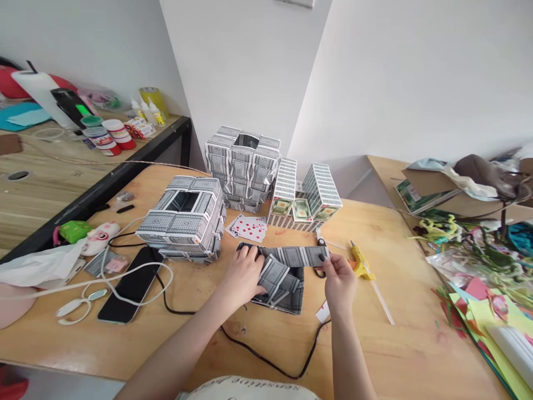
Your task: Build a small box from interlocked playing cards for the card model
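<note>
A long strip of playing cards (297,256) with grey patterned backs stretches between both hands. My right hand (341,280) pinches its right end between thumb and fingers. Curled over the left end is my left hand (246,275), its thumb pointing toward loose cards. Beneath the strip lies an open box (295,303) covered in the same cards, with several card pieces (275,276) inside. Part of the box is hidden by my left hand and the strip. Face-up playing cards (250,228) lie just beyond my left hand.
Two card-covered structures (179,214) (244,166) and stacked card packs (287,189) stand behind. A yellow glue gun (362,261) and scissors (320,241) lie right. A black cable (266,353) loops in front. Left are a phone (129,289) and white cord; far right, colored paper (487,322).
</note>
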Demonstrator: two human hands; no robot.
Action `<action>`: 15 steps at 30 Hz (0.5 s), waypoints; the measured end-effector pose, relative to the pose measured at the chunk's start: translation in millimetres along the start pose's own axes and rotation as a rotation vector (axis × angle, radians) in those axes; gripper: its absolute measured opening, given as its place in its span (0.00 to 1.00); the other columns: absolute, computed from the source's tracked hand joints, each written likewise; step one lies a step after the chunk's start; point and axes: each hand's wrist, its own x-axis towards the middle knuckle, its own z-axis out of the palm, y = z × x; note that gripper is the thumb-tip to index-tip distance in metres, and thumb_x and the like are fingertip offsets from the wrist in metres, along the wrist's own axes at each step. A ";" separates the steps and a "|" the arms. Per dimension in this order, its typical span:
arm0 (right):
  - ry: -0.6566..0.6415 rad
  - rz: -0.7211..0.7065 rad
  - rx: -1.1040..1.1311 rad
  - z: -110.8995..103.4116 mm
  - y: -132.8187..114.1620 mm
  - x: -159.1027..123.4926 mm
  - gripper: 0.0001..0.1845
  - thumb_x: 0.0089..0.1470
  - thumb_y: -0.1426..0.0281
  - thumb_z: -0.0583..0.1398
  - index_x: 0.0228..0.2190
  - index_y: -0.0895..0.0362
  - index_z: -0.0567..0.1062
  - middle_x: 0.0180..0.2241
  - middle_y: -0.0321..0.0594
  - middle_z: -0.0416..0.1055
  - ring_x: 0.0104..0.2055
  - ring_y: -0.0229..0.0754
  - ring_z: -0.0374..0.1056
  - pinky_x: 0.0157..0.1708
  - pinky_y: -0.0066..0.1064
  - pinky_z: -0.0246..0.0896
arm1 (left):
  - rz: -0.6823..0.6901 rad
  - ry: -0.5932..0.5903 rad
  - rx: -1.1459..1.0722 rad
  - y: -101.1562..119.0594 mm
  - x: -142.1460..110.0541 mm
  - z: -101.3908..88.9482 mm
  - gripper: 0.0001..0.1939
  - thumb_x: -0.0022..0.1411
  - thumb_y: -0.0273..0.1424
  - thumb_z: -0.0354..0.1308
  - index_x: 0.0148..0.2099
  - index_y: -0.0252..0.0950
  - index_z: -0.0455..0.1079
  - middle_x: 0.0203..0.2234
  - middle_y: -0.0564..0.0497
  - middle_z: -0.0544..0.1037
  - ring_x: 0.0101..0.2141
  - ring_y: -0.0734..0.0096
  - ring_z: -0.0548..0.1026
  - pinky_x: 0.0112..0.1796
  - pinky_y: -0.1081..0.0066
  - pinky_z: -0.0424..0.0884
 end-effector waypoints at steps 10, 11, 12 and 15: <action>0.017 0.189 0.386 -10.6 7.7 8.2 0.14 0.43 0.61 0.62 0.29 0.55 0.65 0.22 0.32 0.68 0.20 0.36 0.67 0.17 0.27 0.60 | 0.005 -0.211 -0.091 -2.1 -4.9 -0.8 0.13 0.46 0.30 0.62 0.37 0.34 0.69 0.32 0.41 0.76 0.35 0.52 0.75 0.35 0.63 0.67; 0.000 0.202 0.403 -9.7 8.7 7.6 0.14 0.42 0.62 0.62 0.28 0.55 0.65 0.22 0.32 0.67 0.20 0.36 0.67 0.17 0.26 0.60 | 0.007 -0.202 -0.095 -3.3 -5.8 -1.9 0.12 0.47 0.30 0.61 0.37 0.34 0.69 0.32 0.41 0.77 0.35 0.52 0.75 0.35 0.64 0.67; -0.013 0.209 0.417 -8.6 9.6 7.0 0.14 0.42 0.62 0.62 0.28 0.55 0.65 0.23 0.32 0.67 0.20 0.35 0.66 0.17 0.26 0.60 | 0.006 -0.192 -0.103 -4.6 -6.6 -3.5 0.11 0.48 0.31 0.60 0.37 0.35 0.69 0.31 0.42 0.77 0.35 0.52 0.75 0.35 0.64 0.67; -0.052 0.216 0.452 -4.1 11.1 4.7 0.12 0.43 0.63 0.62 0.29 0.55 0.65 0.24 0.34 0.68 0.20 0.34 0.65 0.18 0.26 0.61 | -0.030 -0.163 -0.199 -8.8 -8.9 -10.5 0.13 0.50 0.32 0.58 0.40 0.37 0.69 0.32 0.44 0.78 0.37 0.54 0.75 0.36 0.64 0.67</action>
